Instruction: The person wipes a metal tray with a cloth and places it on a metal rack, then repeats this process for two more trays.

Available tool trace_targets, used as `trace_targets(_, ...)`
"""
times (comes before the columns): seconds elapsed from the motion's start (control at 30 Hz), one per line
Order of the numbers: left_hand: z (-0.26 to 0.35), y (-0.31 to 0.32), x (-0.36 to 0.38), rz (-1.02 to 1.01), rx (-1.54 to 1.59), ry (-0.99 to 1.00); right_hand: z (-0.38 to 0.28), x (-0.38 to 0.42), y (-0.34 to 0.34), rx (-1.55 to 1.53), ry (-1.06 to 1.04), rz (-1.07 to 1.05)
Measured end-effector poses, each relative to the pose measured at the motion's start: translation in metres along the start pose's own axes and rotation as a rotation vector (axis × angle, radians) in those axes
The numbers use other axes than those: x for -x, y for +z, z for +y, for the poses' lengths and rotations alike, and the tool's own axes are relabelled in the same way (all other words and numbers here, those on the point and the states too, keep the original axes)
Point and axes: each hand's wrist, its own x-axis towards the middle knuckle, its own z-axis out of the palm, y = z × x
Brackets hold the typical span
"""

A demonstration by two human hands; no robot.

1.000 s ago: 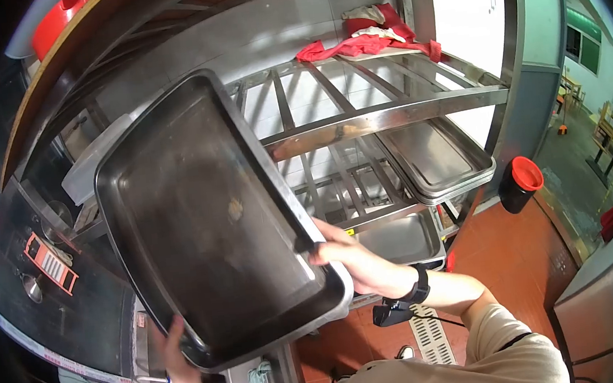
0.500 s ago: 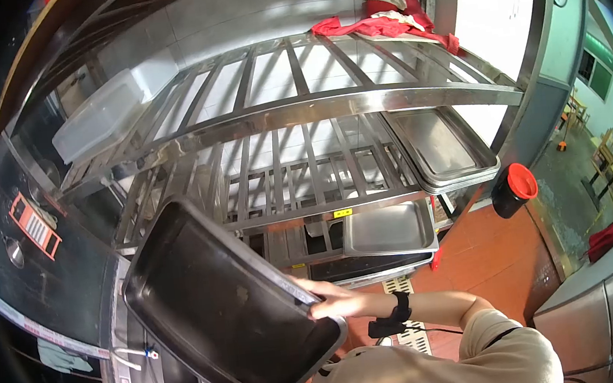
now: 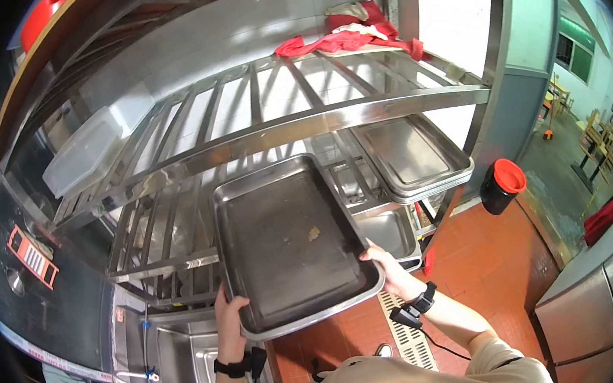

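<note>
Between my two hands is a large, deep metal baking tray (image 3: 282, 245), dark inside, with a small pale spot on its bottom. My left hand (image 3: 230, 313) grips its near left corner, thumb over the rim. At the near right corner my right hand (image 3: 387, 266) holds the rim, fingers partly hidden beneath. The tray is held out in front of the slatted metal rack (image 3: 300, 128), overlapping its lower shelf in this view. Right of it, a stack of metal trays (image 3: 413, 153) lies on that shelf.
Below on the left is a metal sink (image 3: 178, 370). Another metal tray (image 3: 388, 235) sits lower on the rack. A black bin with a red rim (image 3: 503, 183) stands on the right. Red cloths (image 3: 358, 37) and a translucent plastic tub (image 3: 85, 154) lie on the upper shelf.
The tray has moved up and right, from steeply tilted over the sink to flatter in front of the rack. My left hand has come into fuller view at its left corner.
</note>
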Motion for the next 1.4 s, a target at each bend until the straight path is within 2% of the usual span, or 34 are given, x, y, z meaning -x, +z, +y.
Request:
trace_targets(0.03, 0.008, 0.014, -0.01, -0.013, -0.004, 0.001, -0.012, 0.002, -0.001, -0.005, 0.049, 0.086)
trace_targets(0.07, 0.013, 0.028, -0.018, -0.045, 0.043, 0.024, -0.016, -0.002, -0.007, -0.046, 0.023, 0.088)
trace_targets(0.13, 0.015, 0.048, -0.031, -0.075, 0.088, 0.035, -0.025, -0.011, -0.026, -0.125, 0.01, 0.244)
trace_targets(0.2, 0.007, 0.062, -0.055, -0.066, -0.085, 0.23, -0.031, -0.011, -0.027, 0.058, -0.121, 0.449)
trace_targets(0.23, 0.004, 0.073, -0.058, 0.068, -0.123, 0.306, -0.026, -0.004, -0.028, 0.683, -0.453, 0.582)
trace_targets(0.27, 0.006, 0.074, -0.056, 0.063, -0.124, 0.307, -0.026, 0.006, -0.018, 1.32, -0.779, 0.677)
trace_targets(0.3, 0.011, 0.074, -0.05, 0.0, -0.473, 0.621, -0.032, 0.022, -0.005, 1.328, -0.934, 0.641)
trace_targets(0.33, 0.019, 0.075, -0.041, -0.064, -0.822, 0.934, -0.034, 0.032, -0.001, 1.451, -0.997, 0.55)
trace_targets(0.37, 0.029, 0.081, -0.023, -0.317, -0.879, 0.879, -0.037, 0.037, 0.003, 1.588, -1.004, 0.357)
trace_targets(0.4, 0.026, 0.083, -0.018, -0.517, -0.991, 0.909, -0.037, 0.04, 0.005, 1.713, -0.996, 0.152)
trace_targets(0.43, 0.022, 0.087, -0.012, -0.521, -1.163, 1.014, -0.034, 0.036, 0.001, 1.958, -1.003, 0.11)
trace_targets(0.47, 0.019, 0.089, -0.008, -0.524, -1.336, 1.117, -0.033, 0.033, -0.001, 1.956, -0.99, 0.102)
trace_targets(0.53, 0.005, 0.091, -0.019, -0.486, -1.336, 1.076, -0.039, 0.026, -0.007, 1.895, -0.988, 0.015)
trace_targets(0.57, 0.004, 0.094, -0.027, -0.478, -1.281, 1.117, -0.041, 0.019, -0.012, 1.907, -0.997, 0.017)
trace_targets(0.6, 0.005, 0.098, -0.033, -0.485, -1.243, 1.079, -0.043, 0.011, -0.018, 1.944, -1.001, 0.038)
trace_targets(0.73, -0.002, 0.116, -0.075, -0.387, -1.277, 1.137, -0.051, -0.03, -0.026, 2.017, -0.946, 0.17)
trace_targets(0.77, -0.001, 0.12, -0.087, -0.369, -1.247, 1.148, -0.047, -0.039, -0.026, 1.993, -0.919, 0.238)
trace_targets(0.8, -0.001, 0.123, -0.098, -0.35, -1.217, 1.156, -0.043, -0.05, -0.029, 1.97, -1.001, 0.279)
trace_targets(0.87, 0.001, 0.126, -0.114, -0.328, -1.192, 1.173, -0.043, -0.063, -0.034, 1.908, -0.982, 0.276)
trace_targets(0.93, 0.0, 0.125, -0.119, -0.344, -1.212, 1.102, -0.044, -0.069, -0.035, 1.911, -0.965, 0.267)
trace_targets(1.0, -0.001, 0.124, -0.121, -0.346, -1.188, 1.135, -0.046, -0.069, -0.033, 1.928, -0.916, 0.243)
trace_targets(1.17, -0.002, 0.12, -0.12, -0.359, -1.214, 1.07, -0.05, -0.064, -0.03, 1.884, -0.891, 0.22)
trace_targets(1.23, -0.003, 0.115, -0.123, -0.417, -1.175, 1.094, -0.048, -0.063, -0.031, 1.896, -0.878, 0.229)
trace_targets(1.27, 0.005, 0.114, -0.123, -0.493, -1.096, 0.995, -0.049, -0.063, -0.03, 1.91, -0.892, 0.226)
trace_targets(1.3, 0.005, 0.11, -0.131, -0.435, -0.827, 0.94, -0.05, -0.064, -0.03, 1.906, -0.89, 0.224)
trace_targets(1.33, 0.004, 0.106, -0.144, -0.369, -0.562, 0.877, -0.05, -0.063, -0.029, 1.901, -0.886, 0.222)
trace_targets(1.4, -0.008, 0.086, -0.189, -0.094, -0.326, 0.668, -0.05, -0.063, -0.028, 1.901, -0.875, 0.224)
